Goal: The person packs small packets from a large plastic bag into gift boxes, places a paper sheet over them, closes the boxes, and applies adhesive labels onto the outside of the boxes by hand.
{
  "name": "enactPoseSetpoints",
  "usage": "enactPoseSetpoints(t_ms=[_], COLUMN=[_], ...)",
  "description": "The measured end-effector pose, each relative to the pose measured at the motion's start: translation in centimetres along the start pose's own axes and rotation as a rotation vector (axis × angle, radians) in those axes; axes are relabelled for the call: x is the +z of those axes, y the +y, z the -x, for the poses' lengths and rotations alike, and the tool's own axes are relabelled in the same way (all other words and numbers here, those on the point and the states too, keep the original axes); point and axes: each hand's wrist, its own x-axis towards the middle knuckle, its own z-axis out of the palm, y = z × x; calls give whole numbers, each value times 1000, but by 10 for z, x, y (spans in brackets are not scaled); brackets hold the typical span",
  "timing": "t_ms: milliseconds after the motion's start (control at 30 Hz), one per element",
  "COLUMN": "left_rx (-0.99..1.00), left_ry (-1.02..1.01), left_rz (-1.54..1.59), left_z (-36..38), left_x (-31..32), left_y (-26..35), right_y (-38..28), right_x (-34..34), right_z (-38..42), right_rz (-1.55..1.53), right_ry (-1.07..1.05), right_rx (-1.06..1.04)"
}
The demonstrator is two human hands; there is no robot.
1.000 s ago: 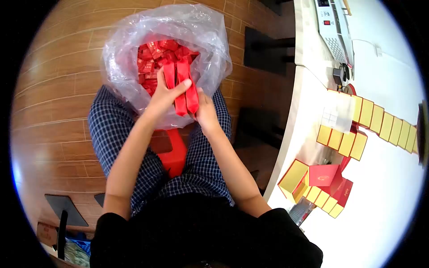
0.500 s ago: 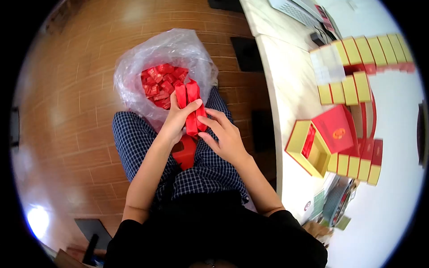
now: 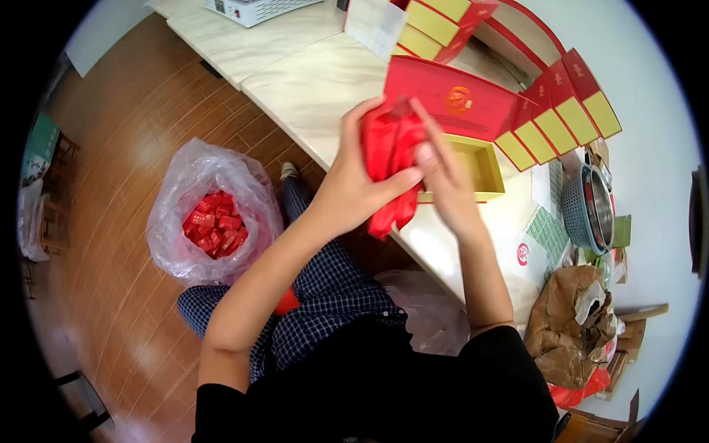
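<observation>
A stack of long red packets (image 3: 393, 151) is held upright between my two hands, in front of the table edge. My left hand (image 3: 362, 173) wraps its left side, thumb laid across the front. Against the right side presses my right hand (image 3: 447, 173), its fingers a little blurred. Just behind them stands an open gift box (image 3: 484, 171) with a yellow inside, its red lid (image 3: 450, 96) raised and bearing a gold emblem. My hands hide the box's left part. Down to the left, a clear plastic bag (image 3: 166, 244) holds many small red packets (image 3: 214, 225).
Several red-and-yellow boxes (image 3: 555, 111) stand in a row beyond the open box, with more stacked boxes (image 3: 436, 29) at the back. A blue-grey basket (image 3: 580, 207) and a brown paper bag (image 3: 565, 325) are to the right. A white machine (image 3: 258, 9) sits at the far left of the table.
Both hands have lifted the red packets from above my lap up and right to the open box. My view has turned toward the table, so the plastic bag appears lower left.
</observation>
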Motion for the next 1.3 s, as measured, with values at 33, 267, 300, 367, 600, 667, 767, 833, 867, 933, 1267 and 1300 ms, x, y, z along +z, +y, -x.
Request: enactPoseSetpoints(t_ms=[33,267,300,367,600,667,767,833,867,933,1267,1300], left_rx=[27,28,-23,-39,17,34,46,43,46,57,25,60], left_ry=[-33,-117,-125,-92,-53,-24,-22,-53,-45,-30,-26,-1], left_rz=[11,-320,-359,-366,-777,-748,-696,-675,-657,-636,-730,-766], left_z=[-18,-82,-84,-80,-69,-69,-71,-72,-72,-72,-72,-72], left_x=[12,88,91,90,66,69,70,70,70,71,72,72], left_y=[-6,-46,-53,-69,-87,-89,-88,-87,-87,-88,-83,-84], right_y=[2,29,39,64,105,102,103,93,91,94,97,95], right_x=[-14,-95,-97,-100,-82,-83,-82,-79,-79,-85,-81,-80], right_z=[-1,-14,-16,-16,-17,-17,-17,-18,-19,-19,-18,-17], right_rz=[59,-79,-102,-25,-55,14,71,18,-41,25,230,246], right_ry=[70,307,281,272,322,343,384,377,367,288,236,254], right_rx=[-47,190,151,230,241,220,151,139,122,107,-9,-8])
